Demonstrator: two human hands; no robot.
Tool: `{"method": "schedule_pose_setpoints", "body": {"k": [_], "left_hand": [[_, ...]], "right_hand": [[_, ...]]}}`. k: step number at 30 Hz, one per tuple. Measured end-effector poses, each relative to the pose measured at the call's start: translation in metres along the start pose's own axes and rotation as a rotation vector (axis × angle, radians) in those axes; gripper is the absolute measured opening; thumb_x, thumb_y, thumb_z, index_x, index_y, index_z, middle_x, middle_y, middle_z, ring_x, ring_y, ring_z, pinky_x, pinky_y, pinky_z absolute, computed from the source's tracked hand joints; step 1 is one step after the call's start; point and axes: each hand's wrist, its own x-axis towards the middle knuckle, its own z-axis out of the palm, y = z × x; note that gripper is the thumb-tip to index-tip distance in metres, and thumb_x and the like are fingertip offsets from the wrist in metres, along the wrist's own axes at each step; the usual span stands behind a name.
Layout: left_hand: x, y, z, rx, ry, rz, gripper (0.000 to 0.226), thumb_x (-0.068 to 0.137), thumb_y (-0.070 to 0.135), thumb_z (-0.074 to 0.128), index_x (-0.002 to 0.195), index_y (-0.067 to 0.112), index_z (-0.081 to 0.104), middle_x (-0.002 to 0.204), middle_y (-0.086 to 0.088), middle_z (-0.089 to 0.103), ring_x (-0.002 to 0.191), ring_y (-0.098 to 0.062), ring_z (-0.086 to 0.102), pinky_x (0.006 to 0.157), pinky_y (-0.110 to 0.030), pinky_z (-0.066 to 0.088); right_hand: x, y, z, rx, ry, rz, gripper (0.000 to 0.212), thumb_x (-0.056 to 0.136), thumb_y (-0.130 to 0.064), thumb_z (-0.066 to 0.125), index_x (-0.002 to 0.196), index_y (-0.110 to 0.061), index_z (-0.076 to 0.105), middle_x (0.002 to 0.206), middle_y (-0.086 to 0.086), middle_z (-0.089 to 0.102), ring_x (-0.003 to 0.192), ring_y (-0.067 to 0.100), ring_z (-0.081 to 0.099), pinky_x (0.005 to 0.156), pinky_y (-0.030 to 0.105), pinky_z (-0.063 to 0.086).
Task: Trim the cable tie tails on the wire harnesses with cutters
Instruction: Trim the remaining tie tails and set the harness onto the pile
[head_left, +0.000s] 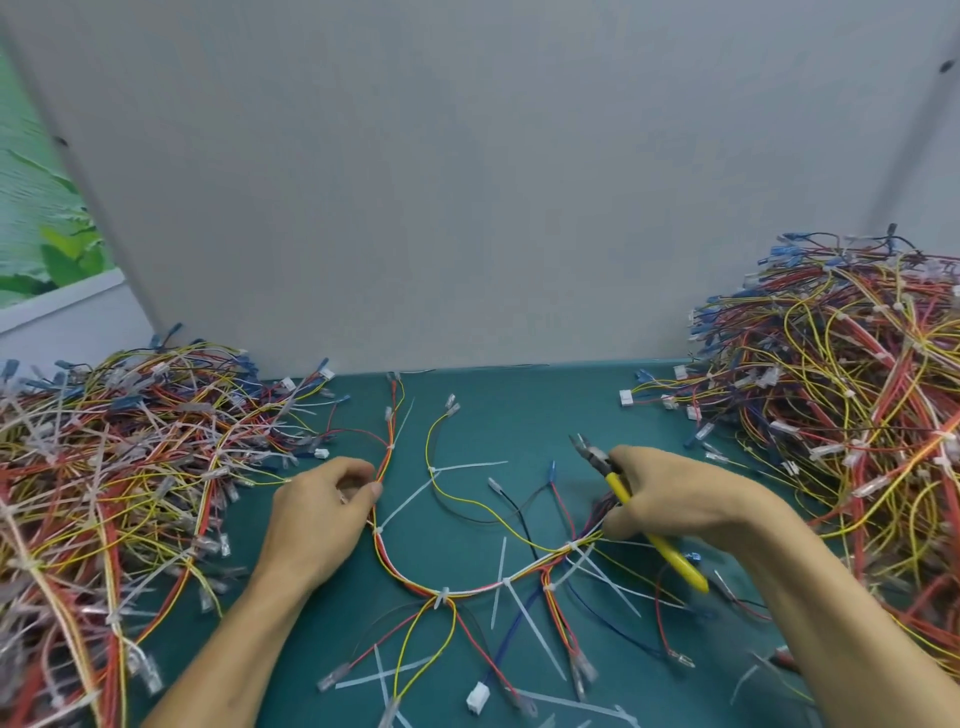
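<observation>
Now the left hand (319, 512) pinches the harness (478, 590) and the right hand (675, 501) grips cutters (620, 487), which next should probably reach a tail (405, 506).

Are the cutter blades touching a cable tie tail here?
Apart. The head view shows the cutters with tips over bare mat, clear of the nearest tie tail.
</observation>
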Motion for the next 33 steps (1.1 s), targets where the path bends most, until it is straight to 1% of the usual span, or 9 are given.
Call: {"method": "schedule_pose_setpoints", "body": {"k": [5,7,10,12,16,19,22,27,33], "left_hand": [[-0.006,0.011,-0.003,0.034,0.081,0.189,0.021,0.081,0.011,0.072,0.102,0.012,0.072,0.106,-0.001,0.069,0.097,-0.016,0.062,0.089,-0.021,0.038],[-0.011,0.025,-0.006,0.041,0.131,0.34,0.018,0.079,0.006,0.074,0.097,0.009,0.073,0.109,-0.002,0.068,0.104,-0.018,0.061,0.095,-0.019,0.035],[-0.024,0.054,-0.006,-0.016,0.132,0.552,0.014,0.077,0.004,0.077,0.09,0.01,0.074,0.099,0.001,0.07,0.095,-0.013,0.062,0.094,-0.02,0.04],[-0.033,0.075,-0.002,-0.064,0.07,0.676,0.01,0.078,0.007,0.074,0.087,0.01,0.074,0.093,0.002,0.071,0.09,-0.01,0.063,0.091,-0.015,0.041],[-0.041,0.102,0.02,0.005,-0.215,0.835,0.013,0.084,0.009,0.064,0.094,0.011,0.073,0.096,-0.001,0.071,0.092,-0.019,0.062,0.085,-0.024,0.043],[-0.041,0.105,0.047,0.12,-0.366,0.821,0.024,0.09,0.014,0.06,0.111,0.017,0.068,0.112,-0.001,0.065,0.106,-0.019,0.054,0.093,-0.023,0.036],[-0.045,0.102,0.066,0.138,-0.449,0.765,0.027,0.086,0.016,0.062,0.112,0.018,0.068,0.111,-0.003,0.064,0.106,-0.019,0.055,0.092,-0.024,0.038],[-0.06,0.087,0.082,-0.015,-0.377,0.72,0.014,0.084,0.018,0.068,0.097,0.013,0.07,0.096,-0.002,0.063,0.093,-0.016,0.057,0.083,-0.016,0.039],[-0.061,0.086,0.086,-0.053,-0.361,0.73,0.02,0.084,0.03,0.07,0.096,0.014,0.072,0.093,-0.003,0.064,0.09,-0.014,0.056,0.081,-0.018,0.038]], "right_hand": [[-0.002,-0.008,0.004,-0.073,0.168,-0.02,0.039,0.071,-0.028,0.074,0.104,-0.012,0.058,0.101,0.008,0.057,0.085,0.024,0.058,0.07,0.034,0.049],[-0.003,-0.009,0.003,-0.074,0.266,-0.047,0.028,0.072,-0.024,0.072,0.097,-0.013,0.065,0.094,0.01,0.064,0.084,0.026,0.059,0.069,0.033,0.049],[-0.007,-0.003,0.001,-0.025,0.269,-0.088,0.013,0.076,-0.022,0.066,0.089,-0.023,0.063,0.079,0.002,0.061,0.071,0.017,0.054,0.058,0.028,0.04],[-0.008,0.003,0.001,-0.02,0.231,-0.095,0.012,0.081,-0.026,0.064,0.092,-0.025,0.062,0.08,0.002,0.061,0.071,0.016,0.053,0.06,0.029,0.041],[-0.01,0.011,0.008,-0.079,0.17,-0.102,0.014,0.089,-0.032,0.058,0.099,-0.023,0.06,0.092,0.005,0.063,0.086,0.024,0.056,0.073,0.035,0.046],[-0.013,0.014,0.013,-0.127,0.182,-0.116,0.014,0.092,-0.032,0.053,0.095,-0.019,0.057,0.091,0.006,0.061,0.089,0.028,0.056,0.075,0.037,0.046],[-0.016,0.016,0.019,-0.195,0.229,-0.125,0.01,0.091,-0.028,0.047,0.092,-0.019,0.051,0.088,0.005,0.052,0.09,0.031,0.054,0.076,0.039,0.045],[-0.018,0.021,0.029,-0.221,0.291,-0.156,0.012,0.089,-0.027,0.044,0.097,-0.02,0.049,0.086,0.0,0.041,0.091,0.032,0.052,0.076,0.039,0.044],[-0.017,0.024,0.025,-0.217,0.316,-0.18,0.021,0.087,-0.03,0.045,0.105,-0.025,0.054,0.083,-0.002,0.045,0.089,0.029,0.053,0.076,0.039,0.046]]}}
